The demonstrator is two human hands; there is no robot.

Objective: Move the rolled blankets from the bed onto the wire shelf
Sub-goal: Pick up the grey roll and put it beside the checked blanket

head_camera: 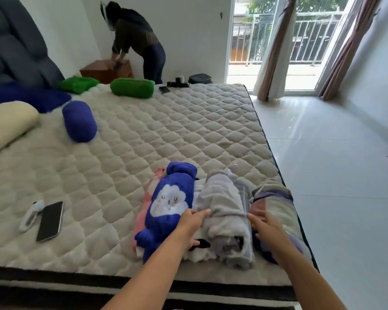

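Observation:
Three rolled blankets lie side by side at the near right corner of the bed (143, 135): a blue one with a white cloud face (168, 202), a grey one (226, 211) in the middle, and a striped pastel one (276, 206) at the mattress edge. My left hand (192, 224) rests with fingers spread against the grey roll's left side, between it and the blue roll. On the grey roll's right side lies my right hand (264, 227), fingers apart and touching it. Neither hand has closed around the roll. The wire shelf is out of view.
A phone (51, 220) and a white object (30, 214) lie near the bed's front left. Blue (78, 120) and green bolsters (131, 87), a cream pillow (5, 124) sit farther back. A person (139, 41) bends over a wooden nightstand (108, 70). White tiled floor (334, 164) spreads right.

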